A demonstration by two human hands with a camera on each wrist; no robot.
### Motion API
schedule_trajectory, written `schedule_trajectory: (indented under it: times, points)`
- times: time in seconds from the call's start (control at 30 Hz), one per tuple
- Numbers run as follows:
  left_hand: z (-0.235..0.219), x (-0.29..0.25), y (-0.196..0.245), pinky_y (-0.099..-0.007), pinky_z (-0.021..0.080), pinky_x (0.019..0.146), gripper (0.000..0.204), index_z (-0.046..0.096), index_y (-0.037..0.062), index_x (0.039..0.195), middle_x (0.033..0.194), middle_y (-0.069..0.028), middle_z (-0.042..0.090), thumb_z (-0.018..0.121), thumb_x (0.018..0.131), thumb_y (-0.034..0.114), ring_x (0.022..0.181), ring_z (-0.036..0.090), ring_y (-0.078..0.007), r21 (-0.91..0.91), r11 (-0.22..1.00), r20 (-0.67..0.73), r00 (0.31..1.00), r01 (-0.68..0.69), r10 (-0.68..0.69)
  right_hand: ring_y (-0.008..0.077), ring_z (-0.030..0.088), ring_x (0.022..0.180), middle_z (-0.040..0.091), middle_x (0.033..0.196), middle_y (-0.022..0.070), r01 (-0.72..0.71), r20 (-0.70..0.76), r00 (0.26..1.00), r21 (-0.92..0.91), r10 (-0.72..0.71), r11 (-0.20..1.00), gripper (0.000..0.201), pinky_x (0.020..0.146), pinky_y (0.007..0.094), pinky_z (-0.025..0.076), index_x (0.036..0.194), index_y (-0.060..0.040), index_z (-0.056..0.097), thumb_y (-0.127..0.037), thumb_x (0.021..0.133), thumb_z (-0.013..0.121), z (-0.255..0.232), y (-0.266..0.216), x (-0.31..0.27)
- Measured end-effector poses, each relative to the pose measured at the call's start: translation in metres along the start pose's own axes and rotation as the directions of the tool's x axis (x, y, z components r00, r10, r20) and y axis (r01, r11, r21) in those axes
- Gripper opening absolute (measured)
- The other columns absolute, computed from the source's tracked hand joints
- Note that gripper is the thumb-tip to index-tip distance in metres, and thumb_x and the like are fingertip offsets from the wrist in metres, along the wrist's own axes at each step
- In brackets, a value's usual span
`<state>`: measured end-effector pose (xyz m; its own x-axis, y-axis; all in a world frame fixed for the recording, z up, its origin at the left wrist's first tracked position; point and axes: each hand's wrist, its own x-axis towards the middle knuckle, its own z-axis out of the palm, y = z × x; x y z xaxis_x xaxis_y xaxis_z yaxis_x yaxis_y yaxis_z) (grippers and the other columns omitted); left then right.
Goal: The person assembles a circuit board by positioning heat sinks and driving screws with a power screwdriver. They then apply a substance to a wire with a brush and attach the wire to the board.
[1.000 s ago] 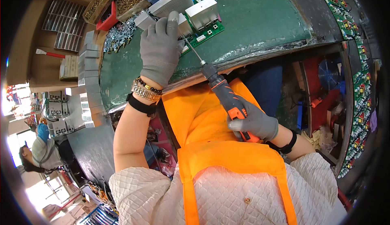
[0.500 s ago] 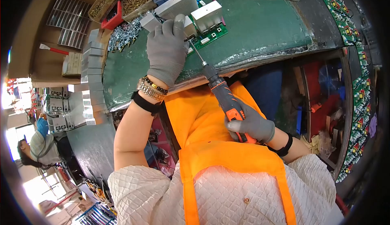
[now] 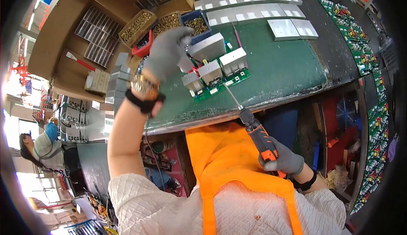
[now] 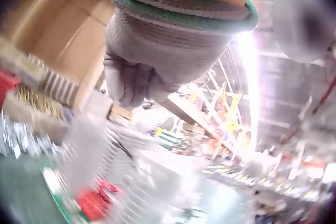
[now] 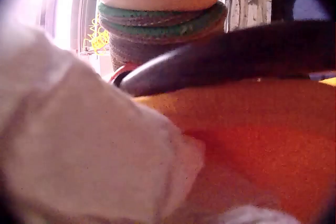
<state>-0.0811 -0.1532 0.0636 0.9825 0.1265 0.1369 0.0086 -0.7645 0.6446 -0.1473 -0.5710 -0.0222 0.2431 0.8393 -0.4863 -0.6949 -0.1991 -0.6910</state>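
My gloved left hand (image 3: 163,57) is raised beside a green circuit board (image 3: 210,92), close to the bins of small screws. In the left wrist view its fingers (image 4: 131,85) bend inward; blur leaves me unable to tell if they pinch anything. Several silver heatsinks (image 3: 233,62) stand upright on the board, with a red part between them. My gloved right hand (image 3: 285,156) grips a black and orange power screwdriver (image 3: 259,138) in front of the bench. Its long bit points up at the board's near edge. The right wrist view shows mostly sleeve and orange apron.
A blue bin (image 3: 197,25) and a red bin (image 3: 143,44) stand at the back left, by an open cardboard box (image 3: 59,35). Rows of silver metal plates (image 3: 254,12) line the back. Populated circuit boards (image 3: 373,137) run down the right side. Another person sits far left.
My left hand has come off the heatsinks and risen toward the bins. The head view has shifted, showing more of the bench's back. The right hand still grips the power screwdriver.
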Motion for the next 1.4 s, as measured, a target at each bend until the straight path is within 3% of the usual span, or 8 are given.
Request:
schedule_trajectory:
  times: [0.1,0.23,0.3,0.63,0.7,0.83,1.23,1.4]
  points:
    - [-0.01,0.073,-0.029,-0.0375,0.051,0.086,0.031,0.068,0.0096,0.114,0.101,-0.0158,0.07,0.068,0.084,0.015,0.094,0.068,-0.0311,0.621,0.783,0.098,0.994,-0.031,-0.038,0.0112,0.059,0.072,0.06,0.086,0.0052,0.056,-0.093,0.994,-0.022,-0.058,0.998,0.087,0.061,0.0263,0.049,0.138,-0.008,0.033,-0.012,0.065,0.082,0.007,-0.005,0.009]
    - [0.02,0.121,-0.065,-0.0413,0.051,0.088,0.031,0.071,0.0119,0.109,0.098,-0.0166,0.07,0.071,0.078,0.018,0.095,0.066,-0.0344,0.739,0.631,0.231,0.968,-0.238,0.095,0.0116,0.059,0.073,0.06,0.086,0.0055,0.086,-0.1,0.991,-0.014,-0.087,0.996,0.087,0.062,0.0268,0.05,0.138,-0.009,0.033,-0.01,0.065,0.081,0.011,-0.013,0.009]
    - [0.035,0.142,-0.064,-0.0397,0.054,0.086,0.029,0.072,0.0082,0.106,0.104,-0.0165,0.071,0.068,0.079,0.017,0.098,0.068,-0.0323,0.851,0.477,0.324,0.934,-0.219,-0.148,0.012,0.059,0.073,0.06,0.086,0.0058,0.122,-0.065,0.99,-0.049,-0.125,0.991,0.089,0.061,0.0273,0.05,0.14,-0.0091,0.032,-0.009,0.065,0.08,0.009,-0.016,0.004]
    - [0.029,0.133,-0.066,-0.0422,0.053,0.086,0.022,0.073,0.0051,0.099,0.101,-0.0164,0.071,0.07,0.081,0.018,0.098,0.067,-0.0332,0.777,0.621,0.26,0.951,-0.104,-0.166,0.0136,0.06,0.074,0.057,0.09,0.0057,0.137,-0.085,0.987,-0.004,-0.137,0.991,0.083,0.065,0.0308,0.054,0.14,-0.0097,0.032,-0.001,0.069,0.075,0.006,-0.02,-0.001]
    - [0.031,0.125,-0.085,-0.0426,0.052,0.088,0.023,0.073,0.0083,0.102,0.104,-0.0151,0.071,0.07,0.081,0.018,0.101,0.067,-0.0329,0.595,0.781,0.22,0.973,-0.187,0.065,0.0136,0.06,0.074,0.057,0.09,0.0057,0.126,-0.087,0.988,-0.008,-0.126,0.992,0.083,0.064,0.0306,0.054,0.14,-0.0097,0.032,-0.001,0.069,0.075,0.01,-0.021,0.001]
    - [0.03,0.137,-0.074,-0.0439,0.051,0.087,0.034,0.068,0.0049,0.108,0.108,-0.0185,0.068,0.077,0.077,0.016,0.103,0.064,-0.0351,0.652,0.727,0.45,0.881,-0.213,-0.146,0.0132,0.06,0.073,0.058,0.09,0.0056,0.142,-0.081,0.986,-0.055,-0.146,0.988,0.085,0.064,0.0302,0.053,0.141,-0.0096,0.032,-0.002,0.069,0.076,0.011,-0.014,0.005]
    - [0.013,0.114,-0.062,-0.0408,0.051,0.085,0.025,0.07,0.0103,0.101,0.097,-0.0139,0.07,0.073,0.078,0.021,0.095,0.066,-0.0299,0.503,0.864,0.162,0.983,-0.01,-0.083,0.0143,0.06,0.072,0.058,0.09,0.0064,0.139,-0.095,0.986,-0.02,-0.14,0.99,0.09,0.063,0.0316,0.054,0.144,-0.0092,0.027,-0.001,0.069,0.074,0.026,-0.02,-0.001]
    - [0.004,0.106,-0.057,-0.0371,0.052,0.082,0.018,0.062,0.0011,0.097,0.095,-0.0155,0.068,0.067,0.085,0.013,0.088,0.067,-0.0283,0.415,0.909,0.041,0.997,0.037,-0.06,0.015,0.061,0.072,0.058,0.09,0.0064,0.139,-0.087,0.986,-0.02,-0.14,0.99,0.09,0.063,0.0323,0.054,0.144,-0.0094,0.027,0.0,0.069,0.074,0.033,-0.023,0.001]
